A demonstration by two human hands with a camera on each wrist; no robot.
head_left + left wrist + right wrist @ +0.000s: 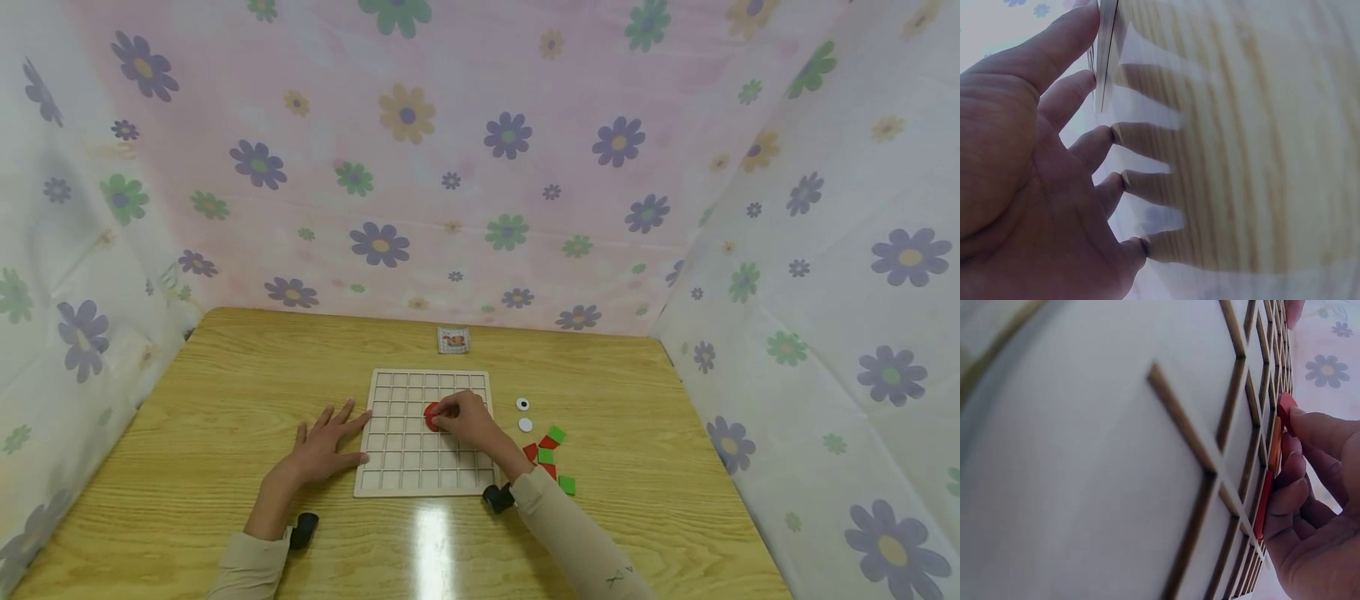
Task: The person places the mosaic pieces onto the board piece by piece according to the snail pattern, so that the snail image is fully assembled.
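A pale wooden grid board (pixel 377 482) lies on the table. Over its middle my right hand (pixel 471 421) pinches a small red piece (pixel 1285 411) between thumb and fingertip. An orange piece (pixel 1275 447) and another red piece (pixel 1264 505) sit in the grid beneath the fingers. From above, the red pieces (pixel 431 412) look like part of a rounded shape, partly covered by the hand. My left hand (pixel 321 448) rests on the table with fingers spread, its thumb and index finger touching the board's left edge.
Right of the board lie several green pieces (pixel 567 485) and red pieces (pixel 530 452), some under the right forearm. Above them are a white disc with a black dot (pixel 522 404) and a plain white disc (pixel 525 425). A small picture card (pixel 453 340) lies behind the board.
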